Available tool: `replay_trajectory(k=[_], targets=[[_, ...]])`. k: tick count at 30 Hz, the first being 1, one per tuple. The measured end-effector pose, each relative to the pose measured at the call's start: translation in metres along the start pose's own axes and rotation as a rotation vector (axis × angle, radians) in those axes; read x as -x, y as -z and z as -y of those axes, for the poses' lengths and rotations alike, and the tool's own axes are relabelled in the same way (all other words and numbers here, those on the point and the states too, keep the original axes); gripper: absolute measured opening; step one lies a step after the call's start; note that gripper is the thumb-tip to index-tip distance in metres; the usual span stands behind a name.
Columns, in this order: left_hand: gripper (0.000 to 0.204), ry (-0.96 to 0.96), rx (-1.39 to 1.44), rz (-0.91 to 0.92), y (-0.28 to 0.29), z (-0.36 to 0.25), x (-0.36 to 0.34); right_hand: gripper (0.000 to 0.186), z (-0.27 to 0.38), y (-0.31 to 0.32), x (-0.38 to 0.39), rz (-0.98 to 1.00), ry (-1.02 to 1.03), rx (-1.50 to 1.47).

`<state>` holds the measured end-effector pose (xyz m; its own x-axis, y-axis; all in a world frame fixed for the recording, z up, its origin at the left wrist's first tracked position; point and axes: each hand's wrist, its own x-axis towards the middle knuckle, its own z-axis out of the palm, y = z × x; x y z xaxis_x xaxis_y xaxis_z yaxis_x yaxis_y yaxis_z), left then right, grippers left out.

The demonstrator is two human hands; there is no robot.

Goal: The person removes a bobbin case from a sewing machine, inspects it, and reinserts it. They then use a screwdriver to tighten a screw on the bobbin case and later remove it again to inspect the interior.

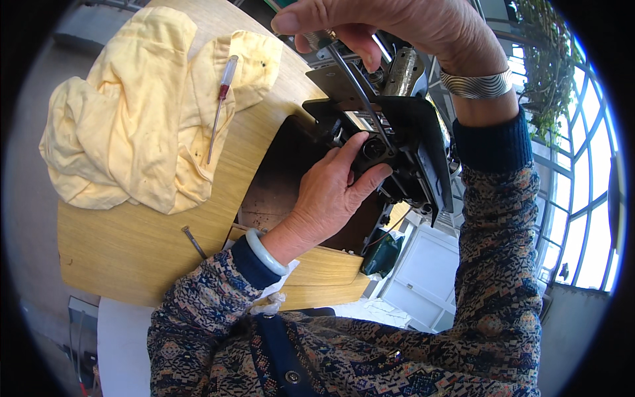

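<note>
A sewing machine is tipped up at the far right of the table, its dark underside showing. My right hand is closed at the top, around the upper end of a screwdriver. The screwdriver's long metal shaft slants down to the underside, where its tip meets a screw or part too small to make out. Just left of that tip, my left hand has forefinger and thumb on either side of a round dark part of the machine. Its other fingers are bent and partly hidden.
A crumpled yellow cloth covers the table's left side, with a red-and-clear-handled screwdriver lying on it. A thin metal piece lies near the wooden table's front edge. Below the machine is a dark cut-out.
</note>
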<state>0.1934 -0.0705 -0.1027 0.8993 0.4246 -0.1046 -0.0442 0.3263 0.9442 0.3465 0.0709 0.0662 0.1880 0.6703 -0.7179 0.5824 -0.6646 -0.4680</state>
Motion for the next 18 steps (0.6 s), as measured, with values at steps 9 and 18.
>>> replay_trajectory(k=[9,18], targets=[[0.067,0.014,-0.014,0.052,0.002,0.0,0.0,0.03,0.004,-0.001,0.003,0.063,-0.016,-0.075],[0.061,0.037,0.011,0.029,0.002,-0.002,0.001,0.027,-0.007,0.002,-0.007,-0.008,-0.092,-0.035]])
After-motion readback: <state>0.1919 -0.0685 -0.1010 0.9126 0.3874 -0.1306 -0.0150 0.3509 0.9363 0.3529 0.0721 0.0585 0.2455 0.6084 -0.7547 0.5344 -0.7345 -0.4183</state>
